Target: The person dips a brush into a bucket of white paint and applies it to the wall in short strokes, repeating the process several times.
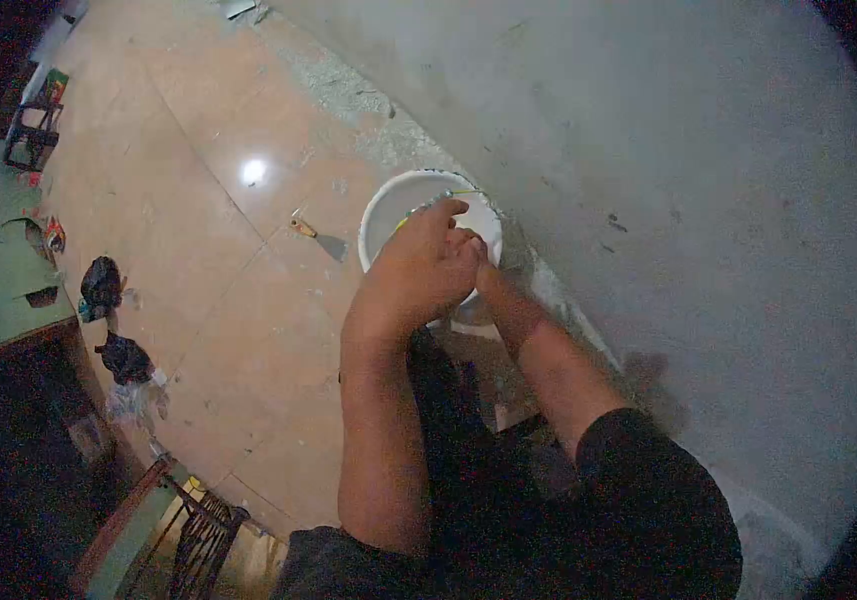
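A white round bucket (pixel 369 221) stands on the tiled floor near the foot of the grey wall. Over its opening my two hands are together. My left hand (pixel 420 262) reaches across from the left, and its fingers overlap my right hand (pixel 466 255), whose fingers are closed against it. A thin yellow-green and silvery item (pixel 448 193) shows just beyond my left fingers, above the bucket; its lower part is hidden by the hand. What either hand grips is too hidden to make out.
A putty knife (pixel 302 228) with a wooden handle lies on the floor left of the bucket. Black plastic bags (pixel 101 284) sit farther left. The grey wall (pixel 668 200) rises at the right. A chair-like piece (pixel 210 530) stands at the lower left.
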{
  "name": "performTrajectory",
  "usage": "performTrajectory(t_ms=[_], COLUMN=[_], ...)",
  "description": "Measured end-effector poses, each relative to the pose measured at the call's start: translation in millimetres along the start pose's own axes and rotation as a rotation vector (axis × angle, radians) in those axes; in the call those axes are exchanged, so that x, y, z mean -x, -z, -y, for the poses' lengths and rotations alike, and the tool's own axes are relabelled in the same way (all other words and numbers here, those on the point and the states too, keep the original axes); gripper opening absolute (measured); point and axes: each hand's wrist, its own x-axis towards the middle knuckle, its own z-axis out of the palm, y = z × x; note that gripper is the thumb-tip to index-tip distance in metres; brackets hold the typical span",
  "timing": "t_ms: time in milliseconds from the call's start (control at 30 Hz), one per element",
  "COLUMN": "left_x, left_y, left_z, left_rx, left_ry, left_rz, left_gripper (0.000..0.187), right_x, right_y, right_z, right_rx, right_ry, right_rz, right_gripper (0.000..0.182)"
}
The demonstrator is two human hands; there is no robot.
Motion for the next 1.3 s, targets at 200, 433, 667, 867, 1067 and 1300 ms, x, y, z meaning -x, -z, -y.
performTrajectory(t_ms=[200,433,667,867,1067,1300], left_x=[0,-1,-3,-4,5,5], left_y=[1,2,-2,-2,-7,-16], left_z=[1,-2,11,6,-8,-18], left_rx=[0.003,0.055,-0.008,0.013,-0.036,-0.284], left_ry=[0.018,0.038,0.002,-0.039,-0.025,-0.02], left_rz=[0.017,0.043,-0.009,0.001,0.067,0.141], left_gripper=[0.045,0.046,0.047,0.049,0.05,0.049], right_x=[5,5,29,103,169,188], right_y=[32,32,95,116,112,85], right_z=[55,61,96,74,112,108], right_rx=[0.28,0.347,0.136,-0.739,-0.934,-0.02], right_ry=[-0.187,-0.018,-0.104,-0.513,-0.424,-0.243], right_rz=[0.089,0.043,-0.001,0.318,0.234,-0.202], right_gripper=[0.021,0.016,0.022,0.037,0.031,0.025])
